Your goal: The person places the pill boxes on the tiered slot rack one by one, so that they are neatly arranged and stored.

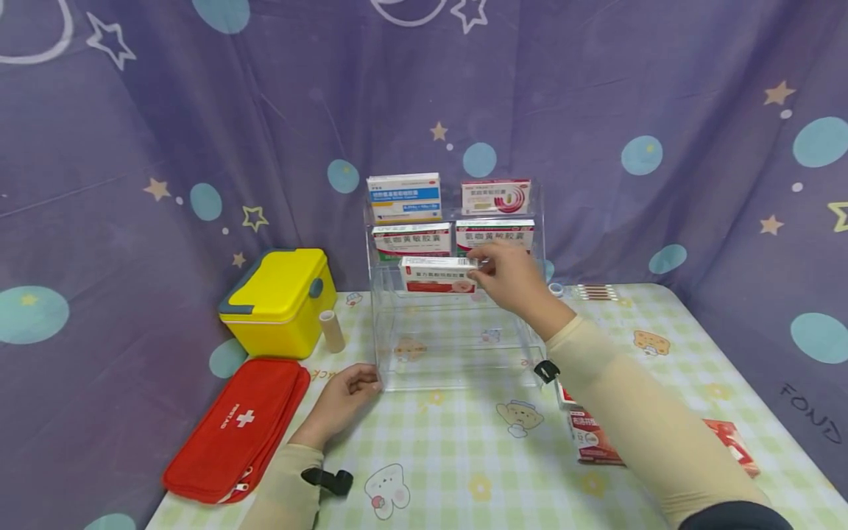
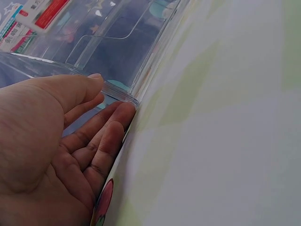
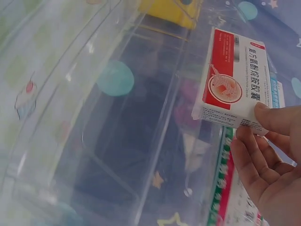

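My right hand pinches the right end of a white and red medicine box between thumb and fingers, in front of a clear tiered display rack. In the right wrist view the box is tilted, its red panel showing. On the tier just above lie two white, green and red medicine boxes; the right-hand one is partly hidden behind my right hand. A blue and white box and a pink and white box stand on the top tier. My left hand rests its fingertips against the rack's front left corner.
A yellow case, a beige cylinder and a red first-aid pouch are on the left. Red medicine boxes lie partly under my right forearm. Cotton swabs and a small white roll sit behind it.
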The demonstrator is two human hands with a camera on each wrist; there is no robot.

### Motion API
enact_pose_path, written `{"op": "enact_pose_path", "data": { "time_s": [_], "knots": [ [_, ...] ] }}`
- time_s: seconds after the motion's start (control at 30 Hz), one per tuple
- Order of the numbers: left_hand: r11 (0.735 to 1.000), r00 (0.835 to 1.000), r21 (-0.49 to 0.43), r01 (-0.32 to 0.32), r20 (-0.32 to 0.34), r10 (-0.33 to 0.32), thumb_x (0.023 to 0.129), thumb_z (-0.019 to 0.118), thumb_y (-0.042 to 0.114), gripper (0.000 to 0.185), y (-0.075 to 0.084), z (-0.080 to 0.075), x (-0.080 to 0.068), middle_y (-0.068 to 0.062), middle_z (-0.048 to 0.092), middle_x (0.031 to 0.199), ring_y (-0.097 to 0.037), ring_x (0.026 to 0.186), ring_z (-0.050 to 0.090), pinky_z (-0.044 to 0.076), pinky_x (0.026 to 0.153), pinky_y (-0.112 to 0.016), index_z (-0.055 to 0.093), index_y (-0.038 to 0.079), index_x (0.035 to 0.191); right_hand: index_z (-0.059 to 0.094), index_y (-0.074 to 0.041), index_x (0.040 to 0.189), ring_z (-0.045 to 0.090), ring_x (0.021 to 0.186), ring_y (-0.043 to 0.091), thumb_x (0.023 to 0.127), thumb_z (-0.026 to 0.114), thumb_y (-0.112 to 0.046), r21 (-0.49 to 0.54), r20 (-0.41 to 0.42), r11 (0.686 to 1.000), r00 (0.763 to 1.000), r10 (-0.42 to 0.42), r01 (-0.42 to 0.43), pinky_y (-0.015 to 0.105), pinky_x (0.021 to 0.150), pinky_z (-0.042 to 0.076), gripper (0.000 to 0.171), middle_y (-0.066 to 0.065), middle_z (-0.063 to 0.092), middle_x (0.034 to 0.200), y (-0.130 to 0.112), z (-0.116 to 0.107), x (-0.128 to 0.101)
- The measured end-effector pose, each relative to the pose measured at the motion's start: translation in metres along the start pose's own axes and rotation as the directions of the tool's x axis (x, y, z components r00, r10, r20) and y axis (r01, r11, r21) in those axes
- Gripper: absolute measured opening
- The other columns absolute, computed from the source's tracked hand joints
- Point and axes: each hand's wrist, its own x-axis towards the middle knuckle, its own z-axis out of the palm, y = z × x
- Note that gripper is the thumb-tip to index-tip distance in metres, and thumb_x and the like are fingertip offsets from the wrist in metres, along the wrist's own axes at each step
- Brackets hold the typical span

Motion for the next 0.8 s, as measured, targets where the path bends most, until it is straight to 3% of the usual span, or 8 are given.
{"op": "enact_pose_path", "data": {
  "time_s": [0.17, 0.43, 0.8],
  "knots": [
    [1.0, 1.0, 0.005, 0.006, -0.003, -0.006, 0.096, 0.077, 0.009, 0.031, -0.002, 0.0, 0.0, -0.006, 0.073, 0.109, -0.018, 0.098, 0.069, 0.055, 0.088, -0.027, 0.069, 0.003, 0.125, 0.074, -0.013, 0.122, 0.072, 0.094, 0.016, 0.095, 0.08, -0.015, 0.065, 0.024, 0.997, 0.999, 0.048, -0.049, 0.033, 0.076, 0.061, 0.028, 0.001, 0.068, 0.118, -0.003, 0.016, 0.005],
    [1.0, 1.0, 0.005, 0.013, -0.004, -0.013, 0.096, 0.077, 0.009, 0.033, -0.001, 0.0, 0.0, -0.006, 0.074, 0.11, -0.019, 0.098, 0.069, 0.055, 0.087, -0.026, 0.069, 0.002, 0.126, 0.074, -0.015, 0.119, 0.071, 0.093, 0.013, 0.095, 0.081, -0.018, 0.082, 0.024, 0.995, 0.999, 0.047, -0.049, 0.031, 0.076, 0.06, 0.026, 0.0, 0.069, 0.115, -0.01, 0.034, 0.008],
    [1.0, 1.0, 0.008, 0.007, -0.006, -0.007, 0.096, 0.077, 0.009, 0.032, 0.0, 0.001, 0.0, -0.005, 0.074, 0.11, -0.018, 0.098, 0.069, 0.055, 0.088, -0.027, 0.069, 0.002, 0.126, 0.075, -0.012, 0.118, 0.072, 0.091, 0.015, 0.096, 0.079, -0.016, 0.117, 0.022, 0.993, 1.0, 0.017, -0.019, 0.031, 0.076, 0.06, 0.023, 0.001, 0.069, 0.113, -0.011, 0.043, 0.011]
  ]
}}
